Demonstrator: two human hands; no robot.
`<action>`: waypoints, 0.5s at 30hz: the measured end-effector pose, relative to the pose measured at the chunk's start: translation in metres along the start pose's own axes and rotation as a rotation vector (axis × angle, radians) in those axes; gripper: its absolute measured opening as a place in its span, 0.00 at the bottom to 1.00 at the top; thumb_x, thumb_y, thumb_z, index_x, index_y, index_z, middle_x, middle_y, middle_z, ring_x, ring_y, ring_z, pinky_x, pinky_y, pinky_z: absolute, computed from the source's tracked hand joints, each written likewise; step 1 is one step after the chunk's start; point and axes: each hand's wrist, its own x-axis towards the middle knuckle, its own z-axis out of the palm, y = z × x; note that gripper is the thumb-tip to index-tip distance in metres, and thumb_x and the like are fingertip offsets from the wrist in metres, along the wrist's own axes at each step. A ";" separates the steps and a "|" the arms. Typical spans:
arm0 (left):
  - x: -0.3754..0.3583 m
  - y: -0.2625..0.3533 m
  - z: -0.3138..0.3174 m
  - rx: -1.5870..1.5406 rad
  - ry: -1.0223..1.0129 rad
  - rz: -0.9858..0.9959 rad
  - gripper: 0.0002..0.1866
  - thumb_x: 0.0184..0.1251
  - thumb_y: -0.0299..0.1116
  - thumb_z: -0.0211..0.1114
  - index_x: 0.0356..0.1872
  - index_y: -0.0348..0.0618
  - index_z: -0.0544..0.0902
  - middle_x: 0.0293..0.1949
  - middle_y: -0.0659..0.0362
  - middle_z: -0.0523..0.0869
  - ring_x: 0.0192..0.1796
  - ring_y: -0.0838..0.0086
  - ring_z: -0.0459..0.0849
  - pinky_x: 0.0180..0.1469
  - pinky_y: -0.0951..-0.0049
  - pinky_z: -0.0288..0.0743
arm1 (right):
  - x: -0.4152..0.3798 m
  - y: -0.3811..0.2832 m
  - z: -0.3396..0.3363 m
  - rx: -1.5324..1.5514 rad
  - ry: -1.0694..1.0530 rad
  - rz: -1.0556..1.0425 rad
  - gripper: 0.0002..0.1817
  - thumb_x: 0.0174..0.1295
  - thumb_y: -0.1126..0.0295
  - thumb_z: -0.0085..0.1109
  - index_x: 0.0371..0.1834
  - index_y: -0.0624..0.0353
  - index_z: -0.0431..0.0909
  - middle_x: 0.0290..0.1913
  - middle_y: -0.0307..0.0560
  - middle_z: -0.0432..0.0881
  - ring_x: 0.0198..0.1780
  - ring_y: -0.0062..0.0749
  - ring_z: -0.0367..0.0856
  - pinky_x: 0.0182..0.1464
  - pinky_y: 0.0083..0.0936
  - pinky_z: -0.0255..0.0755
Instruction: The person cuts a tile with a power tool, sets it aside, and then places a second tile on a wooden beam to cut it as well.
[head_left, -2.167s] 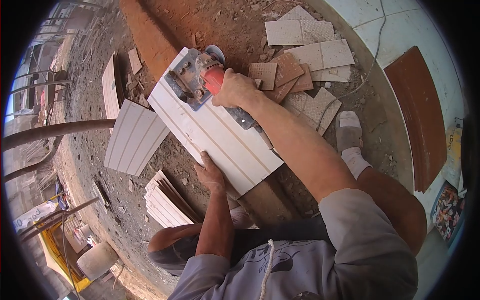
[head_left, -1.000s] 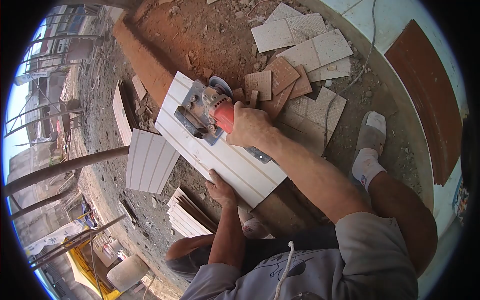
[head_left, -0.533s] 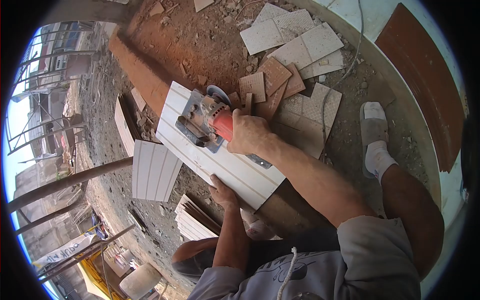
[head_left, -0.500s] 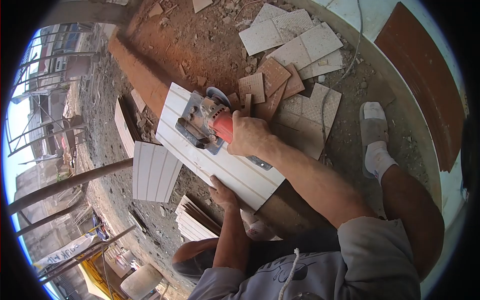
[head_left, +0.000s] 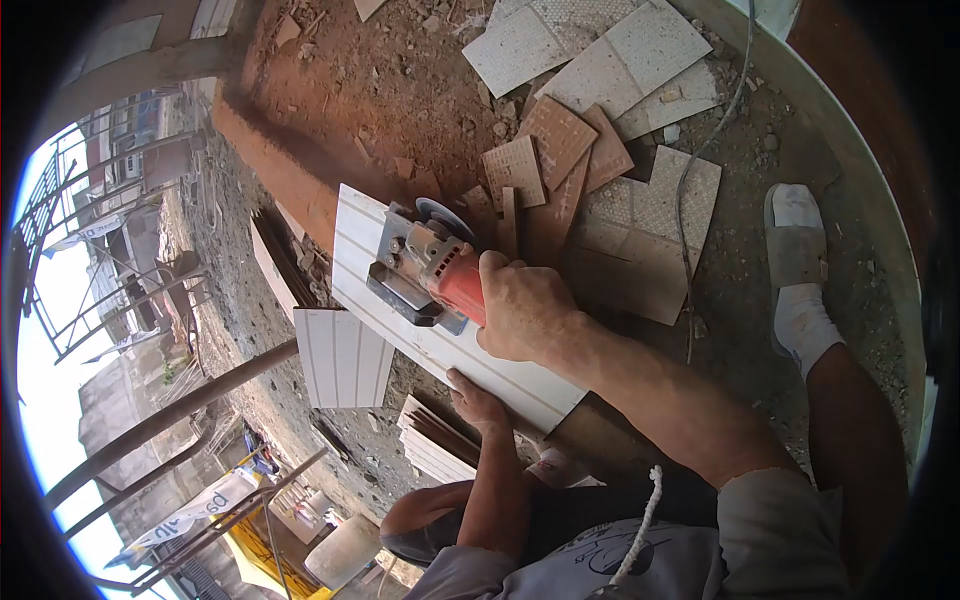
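My right hand (head_left: 530, 305) is closed around the red body of a handheld tile saw (head_left: 462, 285). The saw's metal base plate rests on a white tile (head_left: 500, 378) with thin brown stripes, and its round blade (head_left: 440, 215) is at the tile's far edge. My left hand (head_left: 478, 402) grips the near edge of that tile, thumb on top; its other fingers are partly hidden. Below the tile and to the left lies another striped tile (head_left: 343, 358). A stack of striped tiles (head_left: 435, 440) sits beside my left forearm.
Broken brown tile pieces (head_left: 558, 140) and pale textured tiles (head_left: 640, 60) lie on the dirt beyond the saw. A grey cord (head_left: 690, 190) runs across the ground on the right, near my sandalled foot (head_left: 798, 235). A metal pole (head_left: 180, 415) crosses at left.
The whole view has shifted, with the ground scene turning slightly. Both hands keep their holds. The dark metal strip seen under my right hand is out of sight, and the tile's right end shows narrower.
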 end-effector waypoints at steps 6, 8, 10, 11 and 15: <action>0.000 0.005 0.000 0.046 0.020 -0.099 0.40 0.76 0.63 0.46 0.56 0.25 0.78 0.49 0.48 0.85 0.47 0.64 0.83 0.52 0.66 0.76 | -0.006 0.005 0.000 -0.011 -0.023 -0.007 0.34 0.46 0.64 0.68 0.51 0.76 0.64 0.39 0.66 0.82 0.40 0.50 0.87 0.44 0.36 0.83; 0.000 0.006 0.001 0.084 0.030 -0.155 0.42 0.75 0.65 0.45 0.56 0.25 0.79 0.49 0.47 0.85 0.48 0.63 0.83 0.53 0.66 0.76 | -0.010 0.007 -0.002 -0.005 -0.020 -0.008 0.34 0.46 0.64 0.68 0.51 0.76 0.64 0.39 0.66 0.81 0.40 0.50 0.87 0.43 0.36 0.83; 0.002 0.004 0.000 0.072 0.040 -0.178 0.44 0.73 0.68 0.44 0.55 0.25 0.79 0.50 0.46 0.85 0.49 0.62 0.84 0.54 0.65 0.76 | -0.015 0.009 0.000 -0.001 -0.020 -0.005 0.34 0.46 0.64 0.68 0.51 0.77 0.64 0.38 0.65 0.81 0.39 0.49 0.87 0.42 0.36 0.83; 0.002 0.004 0.000 0.073 0.038 -0.179 0.44 0.73 0.68 0.44 0.55 0.25 0.79 0.50 0.46 0.85 0.49 0.62 0.84 0.54 0.65 0.76 | -0.015 0.010 0.001 -0.009 -0.015 -0.013 0.35 0.46 0.64 0.68 0.51 0.77 0.64 0.38 0.65 0.81 0.38 0.48 0.87 0.41 0.35 0.84; 0.002 0.009 -0.002 0.097 -0.040 -0.246 0.51 0.69 0.74 0.41 0.62 0.24 0.74 0.58 0.44 0.81 0.58 0.57 0.81 0.62 0.62 0.73 | -0.020 0.013 0.000 -0.014 -0.019 -0.034 0.36 0.46 0.62 0.70 0.51 0.77 0.64 0.37 0.63 0.81 0.37 0.46 0.86 0.38 0.33 0.84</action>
